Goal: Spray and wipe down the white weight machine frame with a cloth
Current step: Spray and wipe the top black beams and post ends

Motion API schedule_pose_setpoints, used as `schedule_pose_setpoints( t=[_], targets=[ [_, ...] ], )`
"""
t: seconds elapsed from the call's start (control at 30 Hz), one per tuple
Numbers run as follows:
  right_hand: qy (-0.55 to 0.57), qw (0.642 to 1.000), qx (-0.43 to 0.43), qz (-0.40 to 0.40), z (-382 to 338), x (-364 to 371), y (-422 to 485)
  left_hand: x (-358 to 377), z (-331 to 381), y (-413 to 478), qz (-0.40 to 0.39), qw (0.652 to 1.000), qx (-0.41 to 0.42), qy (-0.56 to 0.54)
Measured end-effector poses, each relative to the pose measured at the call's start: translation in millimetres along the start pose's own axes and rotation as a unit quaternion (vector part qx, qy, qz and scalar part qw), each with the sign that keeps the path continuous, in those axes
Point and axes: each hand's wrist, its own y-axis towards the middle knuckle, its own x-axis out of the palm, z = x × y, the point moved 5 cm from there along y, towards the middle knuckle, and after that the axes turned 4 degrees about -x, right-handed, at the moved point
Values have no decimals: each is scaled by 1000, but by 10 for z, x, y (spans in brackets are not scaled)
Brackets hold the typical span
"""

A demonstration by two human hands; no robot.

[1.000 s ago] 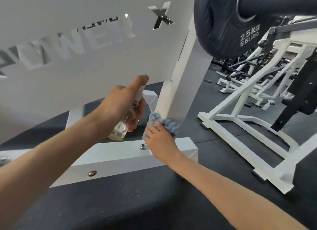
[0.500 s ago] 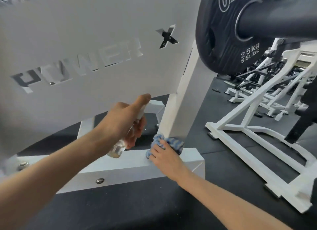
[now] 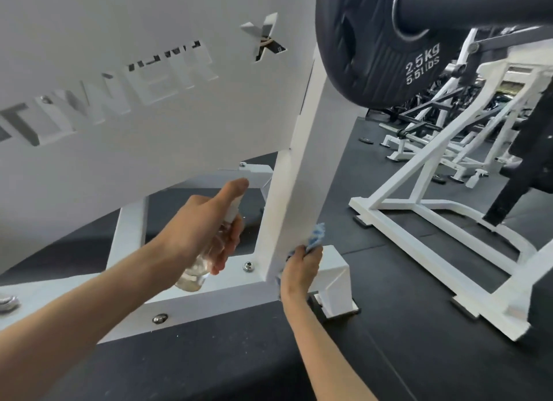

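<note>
The white weight machine frame (image 3: 296,173) fills the left and centre, with a large cut-out logo panel above a slanted upright post and a low base rail. My left hand (image 3: 206,233) grips a clear spray bottle (image 3: 197,269), forefinger stretched over its white nozzle, just left of the post. My right hand (image 3: 302,269) holds a blue cloth (image 3: 315,237) against the right side of the post, near where it meets the base rail.
A black 2.5 kg weight plate (image 3: 380,50) on a thick bar hangs at top right, close above the post. More white machine frames (image 3: 419,209) stand to the right on the black rubber floor (image 3: 389,355). Bolts stick up from the base rail.
My right hand has slid the cloth from the front foot of the post round to its right side. The left hand with the bottle has stayed beside the post; the camera moved closer.
</note>
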Motion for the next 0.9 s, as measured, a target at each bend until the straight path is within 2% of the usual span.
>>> schedule_pose_setpoints(
  t=[0.03,0.1,0.17,0.23,0.3,0.37,0.43,0.57,0.67,0.7,0.73,0.83,0.9],
  targets=[
    [18,1000,-16,5,-124,-13,47,-50,10,3,7,1000,-1,-1],
    [35,993,-109,22,-600,-55,110,-116,94,27,16,1000,9,-11],
    [-25,969,-241,46,-1133,-23,124,-144,211,37,19,999,18,-42],
    [-117,934,-334,54,-1364,86,102,-129,322,39,15,997,33,-66],
    [-195,906,-375,35,-1210,159,-3,-105,416,33,10,996,48,-70],
    [-275,861,-428,7,-913,155,-141,-91,490,-10,5,996,52,-70],
    [-317,827,-464,-6,-817,123,-159,-131,567,-53,3,996,55,-71],
    [-330,800,-499,34,-1370,150,-121,-384,823,-97,39,993,77,-80],
    [-339,742,-578,4,-1860,345,-297,-545,1069,-164,49,989,96,-100],
    [-334,734,-592,-9,-1992,454,-349,-587,1137,-189,50,989,104,-96],
    [-326,740,-588,-7,-2123,562,-377,-626,1194,-212,50,988,111,-90],
    [-278,802,-528,27,-2522,820,-370,-721,1334,-263,33,989,121,-82],
    [-249,827,-501,60,-2762,904,-282,-804,1433,-281,33,989,122,-75]
  ],
)
